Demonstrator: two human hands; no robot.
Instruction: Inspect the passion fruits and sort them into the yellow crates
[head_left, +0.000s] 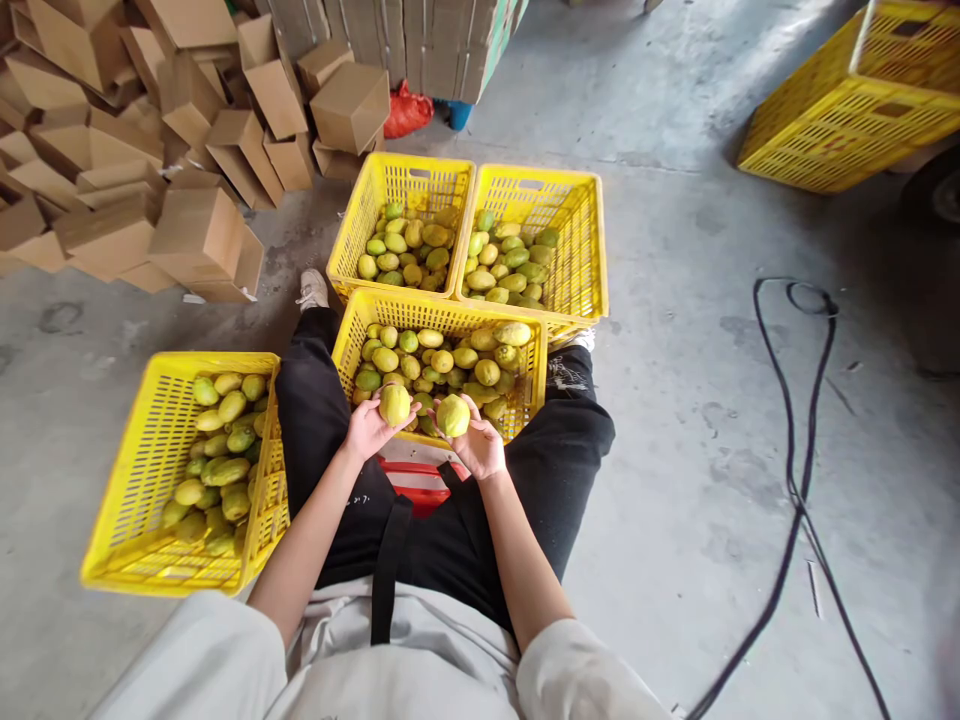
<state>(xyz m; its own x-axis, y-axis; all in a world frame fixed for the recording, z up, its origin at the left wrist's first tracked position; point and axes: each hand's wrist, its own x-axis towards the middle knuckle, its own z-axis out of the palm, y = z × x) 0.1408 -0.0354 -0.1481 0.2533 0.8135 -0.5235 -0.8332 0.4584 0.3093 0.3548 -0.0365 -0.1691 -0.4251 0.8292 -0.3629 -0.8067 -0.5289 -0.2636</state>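
Concrete floor (675,420) carries everything, with a heap of cardboard boxes (199,235) filling its far left corner. Four yellow crates of green-yellow fruit (225,470) stand around the person's legs: the left crate (139,450), loaded toward its right wall; the back-left crate (352,215), filled mostly at its near edge; the back-right crate (585,240), its load toward the left wall; the near crate (541,365), covered almost edge to edge. Handling looks under way; how much remains cannot be told. Above the near crate's front edge, the left hand (370,427) is closed around one fruit (394,405); the right hand (481,447) grips a second fruit (453,415), slightly apart from it.
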